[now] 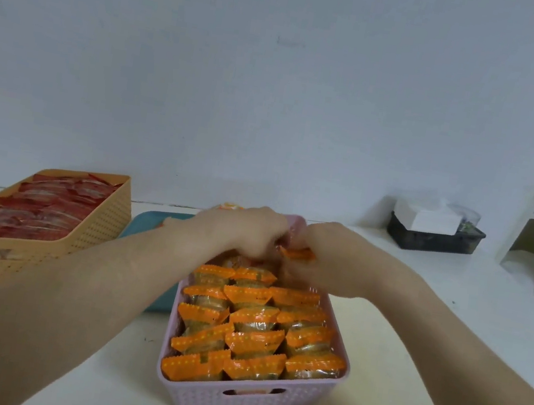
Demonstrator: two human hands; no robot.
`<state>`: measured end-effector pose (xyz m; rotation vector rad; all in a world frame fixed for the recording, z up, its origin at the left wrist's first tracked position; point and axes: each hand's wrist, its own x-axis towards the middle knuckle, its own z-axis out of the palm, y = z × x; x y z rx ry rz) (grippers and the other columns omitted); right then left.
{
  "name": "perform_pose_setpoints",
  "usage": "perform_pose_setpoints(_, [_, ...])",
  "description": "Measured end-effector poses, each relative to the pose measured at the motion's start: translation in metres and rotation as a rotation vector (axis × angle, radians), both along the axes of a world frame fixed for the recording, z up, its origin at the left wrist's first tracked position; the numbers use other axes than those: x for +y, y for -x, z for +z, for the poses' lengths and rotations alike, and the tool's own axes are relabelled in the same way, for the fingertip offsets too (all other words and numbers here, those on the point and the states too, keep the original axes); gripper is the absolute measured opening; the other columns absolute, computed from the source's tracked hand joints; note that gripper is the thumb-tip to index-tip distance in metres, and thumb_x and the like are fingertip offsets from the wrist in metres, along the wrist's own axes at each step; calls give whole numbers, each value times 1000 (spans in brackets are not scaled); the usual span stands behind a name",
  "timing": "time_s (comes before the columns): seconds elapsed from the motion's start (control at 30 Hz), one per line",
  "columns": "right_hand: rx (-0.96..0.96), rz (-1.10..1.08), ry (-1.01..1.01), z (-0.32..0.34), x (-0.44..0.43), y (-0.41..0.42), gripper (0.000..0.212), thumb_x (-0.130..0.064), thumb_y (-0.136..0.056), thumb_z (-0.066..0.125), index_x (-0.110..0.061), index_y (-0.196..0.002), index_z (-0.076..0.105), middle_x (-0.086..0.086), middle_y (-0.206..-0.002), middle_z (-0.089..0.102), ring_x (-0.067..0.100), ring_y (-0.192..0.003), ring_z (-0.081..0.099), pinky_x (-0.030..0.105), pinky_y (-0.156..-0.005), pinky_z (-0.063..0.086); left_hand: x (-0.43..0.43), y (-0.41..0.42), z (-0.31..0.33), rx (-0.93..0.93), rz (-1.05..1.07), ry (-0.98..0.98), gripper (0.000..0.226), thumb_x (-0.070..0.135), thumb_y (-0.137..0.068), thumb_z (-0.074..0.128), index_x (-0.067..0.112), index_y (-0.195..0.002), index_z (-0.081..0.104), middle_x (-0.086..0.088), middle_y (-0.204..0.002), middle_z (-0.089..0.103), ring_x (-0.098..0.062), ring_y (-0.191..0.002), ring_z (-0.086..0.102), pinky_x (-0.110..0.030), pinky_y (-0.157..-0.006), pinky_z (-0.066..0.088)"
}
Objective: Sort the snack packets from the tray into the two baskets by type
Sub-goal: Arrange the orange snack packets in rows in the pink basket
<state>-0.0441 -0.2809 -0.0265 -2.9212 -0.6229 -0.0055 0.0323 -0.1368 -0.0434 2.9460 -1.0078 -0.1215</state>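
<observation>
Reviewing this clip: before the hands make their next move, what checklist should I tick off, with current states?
1. Type match: the orange-edged clear packet is held over the lilac woven plastic basket of matching orange-edged packets: ok.
2. Grip: the right hand pinches it: ok. Whether the left hand holds it too: cannot tell.
3. Room at that basket's far end, under the hands: cannot tell.
4. The tan woven plastic basket shows only red packets: ok.
5. Whether the teal tray is emptied, mostly hidden: cannot tell.
</observation>
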Motion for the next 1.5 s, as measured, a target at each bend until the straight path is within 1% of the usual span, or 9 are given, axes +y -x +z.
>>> perform_pose_setpoints(0.13, [70,49,32,-4,-2,-1,24,-29,-91,51,-29,-73,68,-4,-80,60,17,-88,54,37,-81,50,-18,-1,2,43,17,-30,29,30,-87,63,23,-114,56,4,-89,59,-21,-90,59,-22,-55,35])
perform_pose_setpoints(0.33, [-47,39,52,-11,-2,-2,20,-26,-92,55,-35,-104,69,-6,-105,66,16,-97,57,37,-89,49,-18,4,2,25,-70,-4,17,26,-91,59,24,-107,56,16,-80,48,-11,-83,50,-19,-67,35])
perform_pose_setpoints(0.43, [-23,51,103,-9,-1,-1,21,-29,-95,51,-29,-104,70,-6,-102,64,14,-99,52,37,-90,46,-16,4,-2,-5,-68,15,13,18,-89,60,21,-101,58,14,-74,49,-10,-73,49,-16,-54,34])
perform_pose_setpoints(0.6, [-80,-6,-47,-1,-6,-9,25,-22,-95,50,-23,-89,74,-7,-83,65,18,-89,57,37,-83,50,5,1,5,-30,-11,124,20,27,-85,68,27,-104,71,8,-95,70,-13,-87,61,-23,-70,43])
perform_pose_setpoints(0.7, [-197,-26,113,-1,2,-26,25,-15,-85,56,-29,-96,73,-6,-89,68,19,-95,57,37,-74,53,23,2,1,-22,36,17,25,32,-86,66,31,-111,71,8,-100,71,-14,-90,63,-31,-79,53])
perform_pose_setpoints(0.83, [-135,20,425,-2,23,-38,10,-15,-86,58,-19,-79,53,-5,-76,52,20,-96,56,31,-64,44,31,-1,-11,-71,69,-20,27,23,-82,64,31,-108,67,7,-93,69,-17,-87,65,-36,-73,57])
perform_pose_setpoints(1.13, [8,-13,700,-2,37,-41,40,-13,-88,60,-23,-126,56,4,-123,53,25,-125,33,38,-96,30,32,2,-15,15,25,-181,23,11,-92,52,18,-110,63,1,-90,64,-18,-82,59,-27,-68,45])
perform_pose_setpoints(1.37, [-105,58,706,-11,39,-49,34,-25,-92,59,-22,-126,60,2,-130,56,23,-125,38,39,-98,30,29,5,-13,107,9,-232,24,9,-93,51,19,-111,64,1,-89,63,-17,-80,57,-25,-64,41])
perform_pose_setpoints(1.5, [-180,127,649,-13,33,-52,25,-26,-93,58,-20,-117,64,1,-126,60,22,-122,44,36,-92,34,33,4,-13,11,25,-191,16,8,-89,55,15,-97,67,-1,-83,65,-19,-78,62,-32,-66,54])
